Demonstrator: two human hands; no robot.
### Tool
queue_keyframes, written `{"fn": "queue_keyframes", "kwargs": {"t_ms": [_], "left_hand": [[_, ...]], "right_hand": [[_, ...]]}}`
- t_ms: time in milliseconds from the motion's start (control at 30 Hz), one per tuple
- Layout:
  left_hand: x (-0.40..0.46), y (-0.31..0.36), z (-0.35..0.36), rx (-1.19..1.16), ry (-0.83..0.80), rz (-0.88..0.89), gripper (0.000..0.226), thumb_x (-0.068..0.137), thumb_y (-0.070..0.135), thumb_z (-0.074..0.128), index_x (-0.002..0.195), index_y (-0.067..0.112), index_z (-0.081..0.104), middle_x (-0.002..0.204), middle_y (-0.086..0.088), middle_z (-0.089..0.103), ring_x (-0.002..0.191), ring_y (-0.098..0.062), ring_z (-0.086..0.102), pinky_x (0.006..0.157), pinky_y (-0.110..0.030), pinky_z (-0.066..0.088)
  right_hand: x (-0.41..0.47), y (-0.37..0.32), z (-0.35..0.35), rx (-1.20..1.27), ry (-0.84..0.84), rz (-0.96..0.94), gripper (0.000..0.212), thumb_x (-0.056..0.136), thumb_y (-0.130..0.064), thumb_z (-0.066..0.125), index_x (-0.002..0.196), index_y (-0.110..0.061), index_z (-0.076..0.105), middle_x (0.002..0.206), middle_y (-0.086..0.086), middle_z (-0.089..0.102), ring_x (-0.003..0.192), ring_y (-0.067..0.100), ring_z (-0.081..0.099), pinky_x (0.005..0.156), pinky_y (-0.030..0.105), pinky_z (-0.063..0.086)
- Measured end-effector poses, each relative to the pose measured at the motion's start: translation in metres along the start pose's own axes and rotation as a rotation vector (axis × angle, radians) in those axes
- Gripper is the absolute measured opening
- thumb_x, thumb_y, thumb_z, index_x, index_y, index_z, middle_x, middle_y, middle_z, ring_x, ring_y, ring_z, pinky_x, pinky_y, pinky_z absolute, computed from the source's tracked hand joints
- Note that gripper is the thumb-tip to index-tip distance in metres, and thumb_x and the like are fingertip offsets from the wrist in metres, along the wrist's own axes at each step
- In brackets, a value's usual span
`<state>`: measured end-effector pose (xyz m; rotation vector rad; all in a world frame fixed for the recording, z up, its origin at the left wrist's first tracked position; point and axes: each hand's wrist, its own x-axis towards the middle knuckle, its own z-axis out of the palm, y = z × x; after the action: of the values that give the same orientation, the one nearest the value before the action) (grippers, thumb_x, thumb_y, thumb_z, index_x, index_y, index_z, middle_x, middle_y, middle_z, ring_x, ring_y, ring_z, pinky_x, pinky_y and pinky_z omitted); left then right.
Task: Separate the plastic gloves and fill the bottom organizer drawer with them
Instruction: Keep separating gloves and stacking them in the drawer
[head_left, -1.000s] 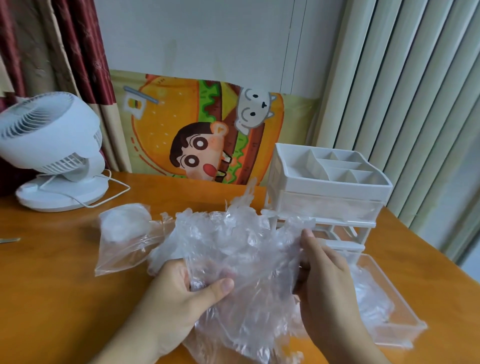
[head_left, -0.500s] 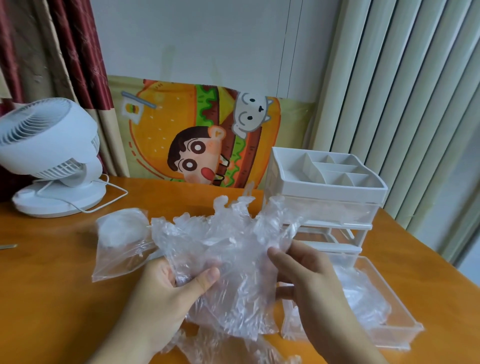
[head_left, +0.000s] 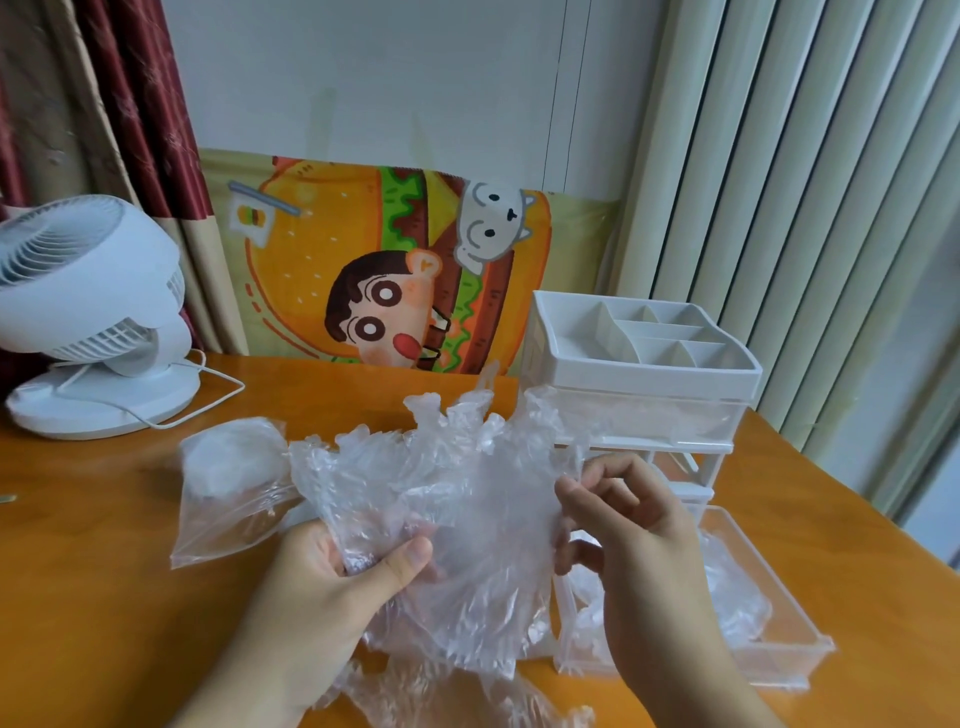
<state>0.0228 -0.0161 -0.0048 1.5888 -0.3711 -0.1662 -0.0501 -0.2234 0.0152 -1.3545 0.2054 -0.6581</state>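
One bunch of clear gloves (head_left: 447, 519) is held up over the tabletop (head_left: 104, 597) at the middle of the view; how many gloves are in it cannot be counted. More loose gloves lie below it at 6 o'clock, and a few sit in the one pulled-out drawer (head_left: 769, 644) at 4 o'clock. One white organizer (head_left: 639, 374) stands at 2 o'clock, with a divided tray on top, the drawer resting on the tabletop in front of it. One clear bag (head_left: 228, 499) lies at 9 o'clock, touching the bunch's left edge. One white fan (head_left: 88, 312) stands at 10 o'clock.

Two hands work the bunch. The left hand (head_left: 332, 587) has its grip closed round the lower left of the bunch, thumb pressed over the plastic. The right hand (head_left: 634, 540) pinches the bunch's right edge between thumb and curled fingers (head_left: 613, 478)
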Motion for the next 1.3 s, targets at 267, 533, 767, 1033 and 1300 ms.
{"fn": "queue_keyframes", "kwargs": {"t_ms": [267, 533, 767, 1033, 1300], "left_hand": [[0.005, -0.013, -0.004, 0.002, 0.074, -0.036, 0.073, 0.053, 0.070, 0.091, 0.097, 0.013, 0.079, 0.101, -0.023, 0.075, 0.098, -0.041, 0.072, 0.094, -0.066, 0.054], [0.005, -0.011, -0.003, -0.068, 0.008, -0.004, 0.039, 0.073, 0.042, 0.091, 0.099, 0.015, 0.082, 0.097, -0.007, 0.081, 0.097, -0.026, 0.077, 0.096, -0.056, 0.056], [0.007, -0.014, -0.004, -0.164, 0.006, -0.030, 0.021, 0.075, 0.014, 0.081, 0.096, 0.012, 0.083, 0.098, -0.015, 0.080, 0.096, -0.031, 0.077, 0.085, -0.045, 0.058], [0.005, -0.011, -0.004, -0.097, -0.034, -0.032, 0.044, 0.068, 0.045, 0.094, 0.100, 0.017, 0.083, 0.102, -0.008, 0.080, 0.100, -0.027, 0.076, 0.090, -0.047, 0.057], [0.000, -0.005, 0.001, -0.040, -0.035, 0.023, 0.013, 0.077, 0.011, 0.078, 0.089, 0.010, 0.084, 0.088, -0.011, 0.081, 0.084, -0.021, 0.078, 0.069, -0.021, 0.060]], "right_hand": [[-0.002, -0.001, 0.000, -0.009, -0.189, 0.061, 0.008, 0.083, -0.015, 0.079, 0.089, -0.009, 0.080, 0.094, 0.006, 0.075, 0.081, 0.021, 0.070, 0.066, 0.030, 0.051], [0.001, 0.002, 0.000, -0.075, -0.098, 0.040, 0.027, 0.100, -0.003, 0.062, 0.102, -0.016, 0.085, 0.099, 0.010, 0.082, 0.094, 0.031, 0.078, 0.081, 0.040, 0.062], [0.008, 0.003, -0.005, 0.066, -0.090, 0.035, 0.063, 0.086, 0.013, 0.029, 0.109, -0.010, 0.083, 0.114, 0.014, 0.079, 0.108, 0.040, 0.070, 0.084, 0.048, 0.054], [0.006, 0.005, -0.007, -0.013, -0.082, -0.041, 0.020, 0.082, -0.014, 0.082, 0.099, -0.004, 0.079, 0.097, 0.015, 0.080, 0.090, 0.032, 0.078, 0.078, 0.039, 0.063], [0.007, 0.007, -0.002, -0.085, 0.038, 0.025, 0.031, 0.081, 0.005, 0.086, 0.100, -0.006, 0.065, 0.097, 0.025, 0.072, 0.084, 0.029, 0.072, 0.077, 0.053, 0.062]]}}
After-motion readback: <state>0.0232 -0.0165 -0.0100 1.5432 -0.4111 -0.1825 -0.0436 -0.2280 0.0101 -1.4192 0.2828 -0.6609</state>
